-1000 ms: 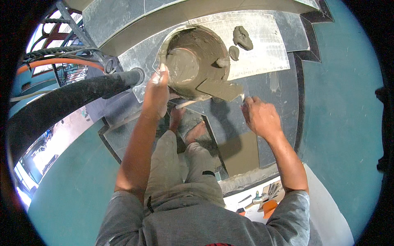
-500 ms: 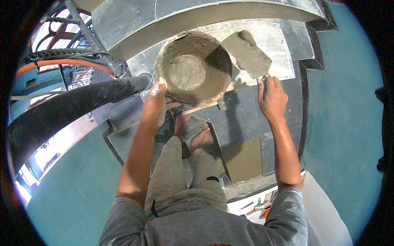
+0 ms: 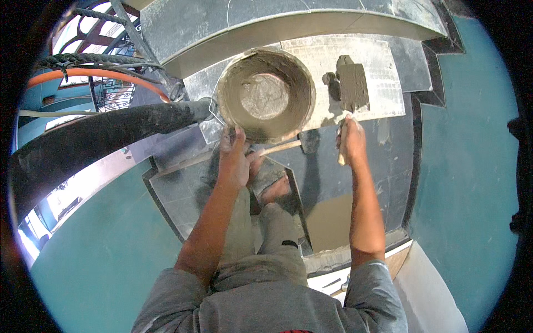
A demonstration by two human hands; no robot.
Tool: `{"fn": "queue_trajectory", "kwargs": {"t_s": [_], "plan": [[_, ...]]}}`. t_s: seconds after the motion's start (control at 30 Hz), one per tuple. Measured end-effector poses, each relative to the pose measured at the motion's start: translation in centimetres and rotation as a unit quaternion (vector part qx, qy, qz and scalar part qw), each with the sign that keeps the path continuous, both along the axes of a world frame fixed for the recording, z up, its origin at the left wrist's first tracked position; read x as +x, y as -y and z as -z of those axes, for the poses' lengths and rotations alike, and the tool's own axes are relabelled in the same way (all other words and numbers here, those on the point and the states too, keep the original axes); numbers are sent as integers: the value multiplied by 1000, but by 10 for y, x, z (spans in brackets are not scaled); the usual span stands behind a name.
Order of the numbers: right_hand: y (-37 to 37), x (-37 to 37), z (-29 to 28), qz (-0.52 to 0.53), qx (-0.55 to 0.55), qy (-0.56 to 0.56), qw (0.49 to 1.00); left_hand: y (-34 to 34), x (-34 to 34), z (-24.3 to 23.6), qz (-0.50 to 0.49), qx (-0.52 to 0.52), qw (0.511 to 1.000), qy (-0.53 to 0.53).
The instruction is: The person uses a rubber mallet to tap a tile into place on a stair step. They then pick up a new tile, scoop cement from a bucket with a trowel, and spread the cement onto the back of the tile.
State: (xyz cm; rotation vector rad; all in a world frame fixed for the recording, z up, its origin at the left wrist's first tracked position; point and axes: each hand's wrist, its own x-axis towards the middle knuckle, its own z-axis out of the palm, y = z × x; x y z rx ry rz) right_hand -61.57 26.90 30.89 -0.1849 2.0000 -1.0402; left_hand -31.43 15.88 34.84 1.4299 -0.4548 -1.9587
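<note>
My left hand (image 3: 234, 161) grips the near lower edge of a mortar-smeared bucket (image 3: 300, 94), whose wire handle hangs at the left. Grey mortar lines its inside. My right hand (image 3: 351, 141) is closed on a trowel's light handle; the mortar-covered blade (image 3: 352, 86) rests over a pale tile (image 3: 388, 77), beside a small lump of mortar (image 3: 328, 80). A hammer or mallet (image 3: 280, 146) with a wooden handle lies just below the bucket, near my left hand.
A thick dark rail (image 3: 100, 133) crosses the left, with an orange hose (image 3: 111, 74) and ropes above it. A dark stone step (image 3: 189, 28) rises behind. My bare foot (image 3: 275, 191) is on the lower landing (image 3: 327, 172). Teal walls (image 3: 455, 177) flank both sides.
The trowel has moved from over the bucket's near right edge onto the pale tile and now points away from me, over the mortar there. My left hand stays on the bucket, lower on its edge.
</note>
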Motion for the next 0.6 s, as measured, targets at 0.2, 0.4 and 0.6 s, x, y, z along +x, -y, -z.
{"fn": "queue_trajectory", "kwargs": {"t_s": [0.2,0.4,0.6], "plan": [[0,2,-28,-24,21,-12,999,22,-18,-13,36,-66,997,21],[-16,6,-74,-185,-34,-241,952,111,-18,-34,204,-191,954,113],[18,0,-119,-468,93,-431,766,178,-35,-40,353,-210,899,151]]}}
